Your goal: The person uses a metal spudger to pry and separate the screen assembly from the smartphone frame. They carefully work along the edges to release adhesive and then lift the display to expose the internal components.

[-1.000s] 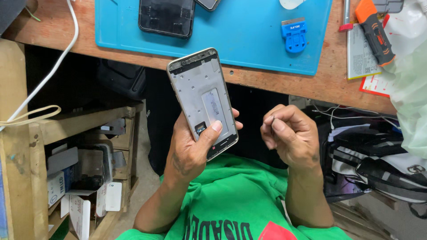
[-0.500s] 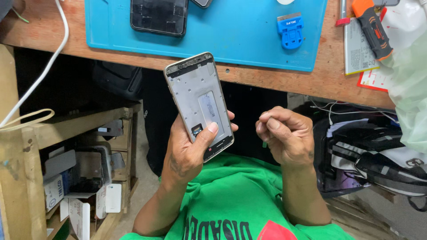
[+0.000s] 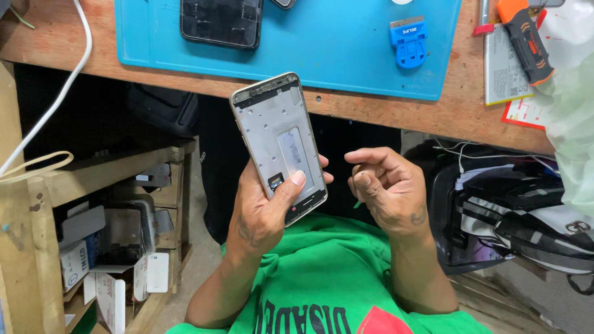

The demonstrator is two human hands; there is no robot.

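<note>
You see the scene in soft, even light that falls from above; the blue mat (image 3: 346, 55) and the wooden bench edge (image 3: 470, 117) are bright, without hard glare. Under the bench it is dim, almost black behind the phone frame (image 3: 278, 145). The frame's metal gives a pale, dull reflection. Your left hand (image 3: 263, 213) and right hand (image 3: 387, 188) are sharp, with only gentle shadows. The plastic bag (image 3: 572, 105) at the right edge looks a little washed out and soft.

Silver phone frame (image 3: 278, 142), blue mat (image 3: 322, 55), green shirt (image 3: 322, 272), orange-black tool (image 3: 526, 40).
</note>
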